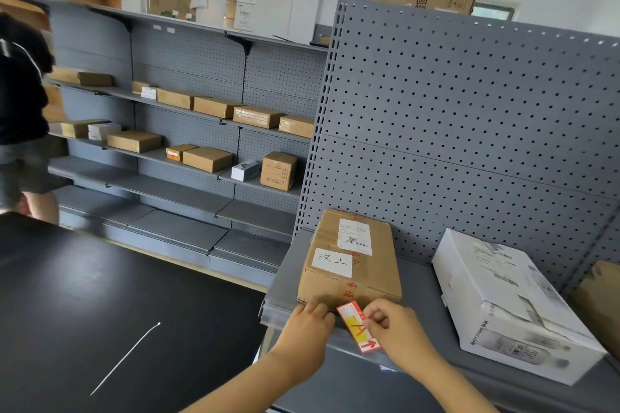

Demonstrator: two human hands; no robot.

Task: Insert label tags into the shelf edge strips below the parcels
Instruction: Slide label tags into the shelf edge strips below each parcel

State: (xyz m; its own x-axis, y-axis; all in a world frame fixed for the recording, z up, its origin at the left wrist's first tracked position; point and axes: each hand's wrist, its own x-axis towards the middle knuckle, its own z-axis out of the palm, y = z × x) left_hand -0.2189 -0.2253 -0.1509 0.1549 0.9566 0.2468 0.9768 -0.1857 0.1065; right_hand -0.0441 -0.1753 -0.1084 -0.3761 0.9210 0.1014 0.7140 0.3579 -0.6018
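Head view: right hand (392, 329) pinches the label tag (358, 327) between thumb and fingers. The tag lies tilted across the shelf edge strip (281, 312) just below the brown parcel (349, 258), not seated yet. Left hand (308, 322) has its fingers curled over the strip's lip beside it. No tag shows under the white parcel (510, 305), so that one is probably still to do.

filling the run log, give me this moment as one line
left hand grips shelf edge strip | right hand pinches label tag | tag tilted, not seated | brown parcel behind
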